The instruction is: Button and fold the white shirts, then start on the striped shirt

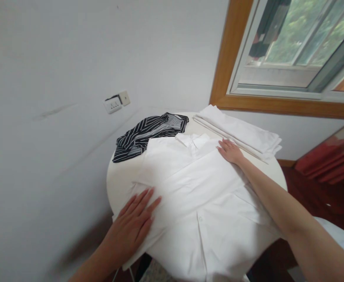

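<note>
A white collared shirt (pixel 195 184) lies spread over a round white table (pixel 117 178), its collar toward the far side and its lower part hanging over the near edge. Flat on the shirt's left side rests my left hand (pixel 133 221), fingers stretched out. My right hand (pixel 230 150) lies palm down on the shirt's right shoulder area, close to a stack of folded white cloth (pixel 239 131). Neither hand grasps anything. Beyond the shirt, a black-and-white striped garment (pixel 148 135) lies crumpled at the back left of the table.
A wall with a power socket (pixel 113 105) runs along the left and back. At the upper right is a wood-framed window (pixel 277 103). Red fabric (pixel 330 160) hangs at the right over a dark red floor (pixel 315 196).
</note>
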The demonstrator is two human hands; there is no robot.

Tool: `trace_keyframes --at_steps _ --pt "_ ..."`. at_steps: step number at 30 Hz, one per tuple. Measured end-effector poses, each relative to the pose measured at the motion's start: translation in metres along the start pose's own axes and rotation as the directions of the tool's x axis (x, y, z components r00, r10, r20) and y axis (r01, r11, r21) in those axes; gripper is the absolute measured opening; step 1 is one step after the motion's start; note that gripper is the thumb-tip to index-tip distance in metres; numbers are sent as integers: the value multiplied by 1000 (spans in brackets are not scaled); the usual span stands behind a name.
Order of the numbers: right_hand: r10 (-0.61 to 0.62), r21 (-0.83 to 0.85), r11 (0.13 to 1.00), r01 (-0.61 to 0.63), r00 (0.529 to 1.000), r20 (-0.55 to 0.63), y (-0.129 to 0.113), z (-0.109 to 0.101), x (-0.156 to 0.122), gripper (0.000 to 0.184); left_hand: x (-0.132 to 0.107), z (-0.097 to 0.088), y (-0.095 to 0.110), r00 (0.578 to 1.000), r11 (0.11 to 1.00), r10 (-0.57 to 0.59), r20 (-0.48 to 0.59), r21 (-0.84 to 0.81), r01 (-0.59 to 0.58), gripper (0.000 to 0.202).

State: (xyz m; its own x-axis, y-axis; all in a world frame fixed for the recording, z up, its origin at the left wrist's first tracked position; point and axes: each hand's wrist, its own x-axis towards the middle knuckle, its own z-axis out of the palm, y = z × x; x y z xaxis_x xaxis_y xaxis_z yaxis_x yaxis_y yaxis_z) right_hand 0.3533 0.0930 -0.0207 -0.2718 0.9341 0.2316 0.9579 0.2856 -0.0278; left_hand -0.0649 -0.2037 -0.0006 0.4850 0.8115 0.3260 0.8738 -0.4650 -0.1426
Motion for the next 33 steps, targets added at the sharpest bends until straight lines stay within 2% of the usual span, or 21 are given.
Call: trace_keyframes --at_steps 6,9,11,14,17,19,21,23,27,33 --pt "133 -10 991 -133 991 -6 -11 -7 -2 61 -14 2 -1 1000 1000 -19 15 4 19 55" --pt "114 -44 992 -116 993 -44 -16 -15 -5 56 -19 3 0 998 998 -58 19 -7 58 54" --pt "78 -80 993 -86 992 -100 -23 -24 -7 50 -14 -1 3 997 997 -79 -3 -10 79 49" --pt "-11 -122 993 -9 987 -163 -46 -41 -13 42 12 -14 11 996 997 -69 -48 -41 67 42" --pt "-161 -31 987 158 978 -133 -88 -51 -28 41 56 -21 23 998 983 45 -39 -174 -52 47" --pt "-301 90 946 311 947 -109 -119 -51 -44 48 83 -16 31 990 952 137 -34 -271 -141 50" --pt "-414 161 891 425 905 -98 -144 -45 -61 53 101 -5 35 972 922 233 -14 -313 -226 51" --pt "-443 172 873 456 890 -106 -159 -38 -75 48 106 6 35 953 904 303 16 -320 -283 52" --pt "-393 172 897 406 913 -107 -159 -30 -83 48 95 13 28 940 891 336 50 -340 -301 54" --pt "-231 122 965 234 972 -33 -123 -29 -63 51 80 -1 21 945 903 311 105 -343 -259 51"
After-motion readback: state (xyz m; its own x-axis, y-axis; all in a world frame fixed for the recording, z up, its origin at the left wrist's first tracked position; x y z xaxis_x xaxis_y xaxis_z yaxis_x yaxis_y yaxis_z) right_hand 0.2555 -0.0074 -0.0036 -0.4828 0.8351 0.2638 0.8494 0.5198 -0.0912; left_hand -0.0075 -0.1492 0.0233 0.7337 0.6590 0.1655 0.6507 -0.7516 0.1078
